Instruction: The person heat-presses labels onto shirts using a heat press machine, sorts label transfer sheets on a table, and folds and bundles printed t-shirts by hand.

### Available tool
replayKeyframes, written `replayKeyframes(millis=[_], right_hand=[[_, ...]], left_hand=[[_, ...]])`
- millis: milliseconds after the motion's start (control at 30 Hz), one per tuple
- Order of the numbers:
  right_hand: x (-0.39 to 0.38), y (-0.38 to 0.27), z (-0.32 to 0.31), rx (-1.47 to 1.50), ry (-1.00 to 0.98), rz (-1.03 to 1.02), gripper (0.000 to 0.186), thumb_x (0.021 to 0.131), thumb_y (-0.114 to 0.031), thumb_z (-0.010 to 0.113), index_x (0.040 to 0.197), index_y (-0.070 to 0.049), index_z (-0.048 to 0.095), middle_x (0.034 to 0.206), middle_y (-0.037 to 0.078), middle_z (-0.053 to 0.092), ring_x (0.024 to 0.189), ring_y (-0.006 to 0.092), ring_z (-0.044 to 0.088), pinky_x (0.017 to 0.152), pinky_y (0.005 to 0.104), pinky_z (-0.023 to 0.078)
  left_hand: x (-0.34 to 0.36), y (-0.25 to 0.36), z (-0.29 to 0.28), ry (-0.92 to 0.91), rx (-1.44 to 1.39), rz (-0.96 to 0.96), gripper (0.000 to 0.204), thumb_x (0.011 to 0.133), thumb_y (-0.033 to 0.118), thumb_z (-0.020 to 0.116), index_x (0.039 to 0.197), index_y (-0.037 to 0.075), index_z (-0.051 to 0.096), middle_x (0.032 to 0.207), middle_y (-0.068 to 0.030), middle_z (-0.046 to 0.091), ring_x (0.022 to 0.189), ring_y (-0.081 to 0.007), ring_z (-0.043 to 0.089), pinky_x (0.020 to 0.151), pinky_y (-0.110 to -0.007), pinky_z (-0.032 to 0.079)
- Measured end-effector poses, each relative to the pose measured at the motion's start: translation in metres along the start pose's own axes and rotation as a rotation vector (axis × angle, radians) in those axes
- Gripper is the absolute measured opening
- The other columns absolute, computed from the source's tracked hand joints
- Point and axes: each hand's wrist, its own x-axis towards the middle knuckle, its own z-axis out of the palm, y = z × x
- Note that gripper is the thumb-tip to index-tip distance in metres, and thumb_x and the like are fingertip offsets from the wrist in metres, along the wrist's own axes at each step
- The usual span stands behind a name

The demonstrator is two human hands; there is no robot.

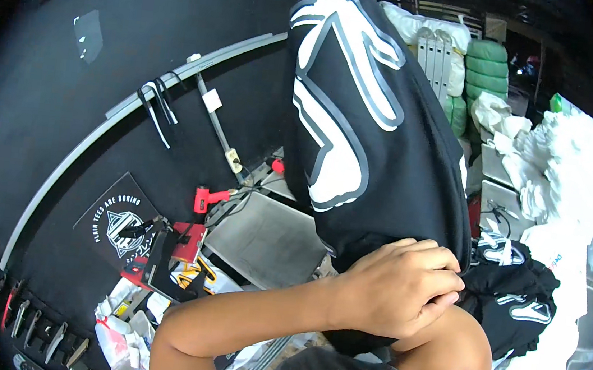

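Note:
A black garment [414, 161] with a large white and grey print rises in front of me, draped over my right arm. My left hand [402, 283] reaches across from the left with its fingers curled on the fabric near the lower right edge. My right forearm runs up under the garment, and the cloth hides my right hand, so its fingers cannot be seen. More black garments [519, 306] with white prints lie in a pile to the right.
A grey flat platen [262, 239] stands behind the garment, with a red heat gun [209, 200] beside it. White garments [565, 177] are heaped at the right. Green bundles [486, 68] are stacked at the back. Hand tools [42, 332] line the lower left wall, and a curved-looking metal rail [132, 103] crosses the black wall.

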Motion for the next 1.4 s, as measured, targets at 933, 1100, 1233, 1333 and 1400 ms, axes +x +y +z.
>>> replayKeyframes(millis=[933, 1100, 1233, 1333, 1400], right_hand=[[-0.348, 0.089, -0.189, -0.379, -2.492, 0.437, 0.025, 0.08, -0.011, 0.079, 0.095, -0.002, 0.062, 0.078, 0.007, 0.063, 0.075, 0.0151, 0.057, 0.069, 0.0332, 0.046], [-0.391, 0.116, -0.194, -0.19, -2.335, 0.596, 0.017, 0.078, -0.006, 0.074, 0.092, -0.003, 0.064, 0.079, 0.009, 0.064, 0.076, 0.02, 0.06, 0.071, 0.0362, 0.049], [-0.423, 0.124, -0.21, -0.177, -2.366, 0.323, 0.01, 0.08, -0.004, 0.071, 0.088, -0.002, 0.065, 0.083, 0.011, 0.065, 0.077, 0.0207, 0.063, 0.071, 0.0344, 0.051], [-0.441, 0.124, -0.219, -0.049, -2.248, 0.413, 0.012, 0.079, -0.006, 0.071, 0.09, -0.002, 0.067, 0.086, 0.014, 0.067, 0.077, 0.024, 0.064, 0.072, 0.0348, 0.052], [-0.448, 0.121, -0.223, -0.073, -2.233, 0.257, 0.011, 0.079, -0.005, 0.069, 0.09, -0.002, 0.069, 0.088, 0.015, 0.069, 0.08, 0.0293, 0.066, 0.074, 0.0376, 0.052]], left_hand=[[-0.413, 0.256, 0.112, 0.476, -0.026, -2.081, 0.027, 0.079, 0.002, 0.059, 0.104, 0.0, 0.068, 0.091, -0.02, 0.07, 0.082, -0.0296, 0.069, 0.075, -0.039, 0.055], [-0.429, 0.277, 0.161, 0.594, 0.293, -1.991, 0.018, 0.075, -0.003, 0.058, 0.09, 0.001, 0.068, 0.09, -0.0189, 0.069, 0.087, -0.0375, 0.065, 0.08, -0.044, 0.053], [-0.451, 0.294, 0.178, 0.601, 0.354, -2.101, 0.015, 0.075, -0.003, 0.059, 0.086, 0.003, 0.068, 0.089, -0.0176, 0.068, 0.086, -0.0387, 0.065, 0.078, -0.045, 0.053], [-0.459, 0.312, 0.196, 0.49, 0.358, -2.216, 0.015, 0.076, -0.001, 0.06, 0.086, 0.006, 0.069, 0.088, -0.0178, 0.067, 0.086, -0.0398, 0.064, 0.077, -0.046, 0.053], [-0.465, 0.32, 0.202, 0.365, 0.344, -2.334, 0.015, 0.078, 0.003, 0.061, 0.088, 0.008, 0.07, 0.088, -0.0191, 0.068, 0.086, -0.0403, 0.065, 0.075, -0.047, 0.053]])
